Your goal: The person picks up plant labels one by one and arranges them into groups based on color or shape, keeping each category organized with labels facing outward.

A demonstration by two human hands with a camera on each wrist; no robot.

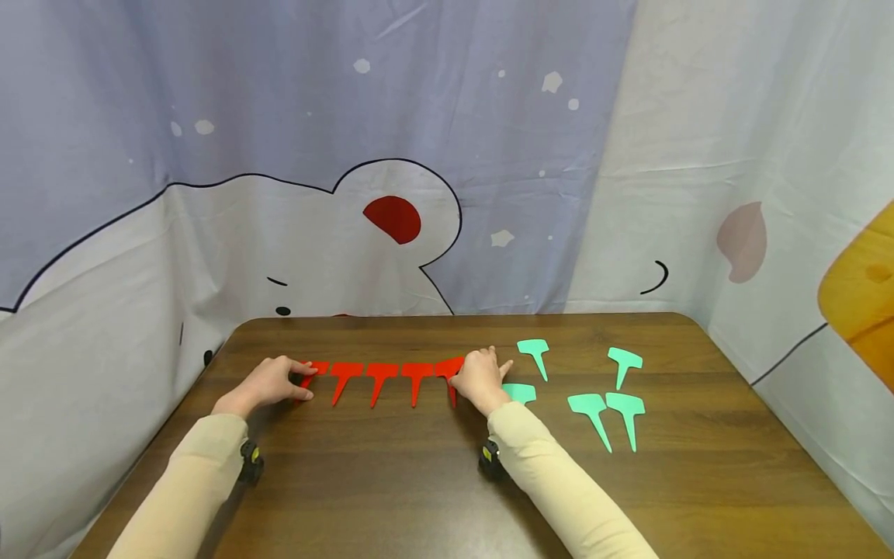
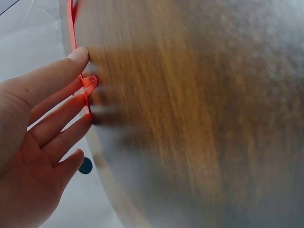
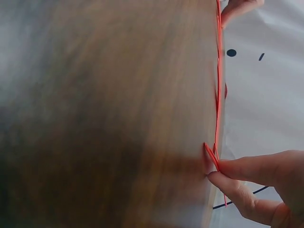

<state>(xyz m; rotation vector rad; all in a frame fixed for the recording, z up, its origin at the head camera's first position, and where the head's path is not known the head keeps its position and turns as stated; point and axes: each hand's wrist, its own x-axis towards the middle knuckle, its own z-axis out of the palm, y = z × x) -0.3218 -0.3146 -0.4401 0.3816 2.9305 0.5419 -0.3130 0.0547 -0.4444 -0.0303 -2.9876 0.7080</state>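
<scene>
Several red T-shaped plant labels (image 1: pixel 382 373) form a row across the back of the wooden table. My left hand (image 1: pixel 274 382) is at the left end, its fairly straight fingers touching the end red label (image 2: pixel 89 84). At the right end, my right hand (image 1: pixel 480 378) pinches the last red label (image 1: pixel 448 366) between thumb and finger; in the right wrist view this label (image 3: pixel 210 154) is tilted up from the table. Under my right wrist lies a mint-green label (image 1: pixel 521 393), partly hidden by the hand.
More mint-green labels lie right of my right hand: one (image 1: pixel 534 351) near the back, another (image 1: pixel 625 362) further right, and two (image 1: pixel 590 407) nearer the front. A printed curtain (image 1: pixel 517 155) hangs behind the table's back edge (image 1: pixel 594 315).
</scene>
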